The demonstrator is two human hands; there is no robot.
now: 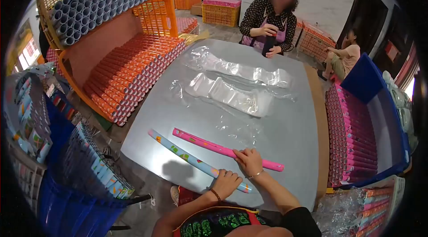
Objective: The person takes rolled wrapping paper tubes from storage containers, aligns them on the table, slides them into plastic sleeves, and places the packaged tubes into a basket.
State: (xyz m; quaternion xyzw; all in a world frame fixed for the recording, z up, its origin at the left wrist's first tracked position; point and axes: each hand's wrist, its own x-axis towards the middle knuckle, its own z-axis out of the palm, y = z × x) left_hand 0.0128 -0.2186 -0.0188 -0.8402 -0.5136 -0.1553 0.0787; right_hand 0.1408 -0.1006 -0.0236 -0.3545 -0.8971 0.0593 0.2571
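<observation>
A long light-blue paper tube (183, 154) with colorful prints lies slantwise near the front edge of the grey table (285, 125). My left hand (226, 184) is closed over its near end, fingers curled across the top. Just beyond it and roughly parallel is a pink printed paper tube (205, 145). Closed around that one, toward its right end, is my right hand (249, 162). The two tubes are apart, with a narrow strip of table between them. Clear plastic bags (232, 96) lie in two flat stacks farther back, and loose clear film (238, 130) sits nearer the pink tube.
Across the table a person (272, 23) holds a dark cylinder (269, 44). An orange crate of red tubes (133, 72) stands left. At right is a blue bin (388, 121) of pink tubes (352, 139). Another person (345, 56) sits behind it.
</observation>
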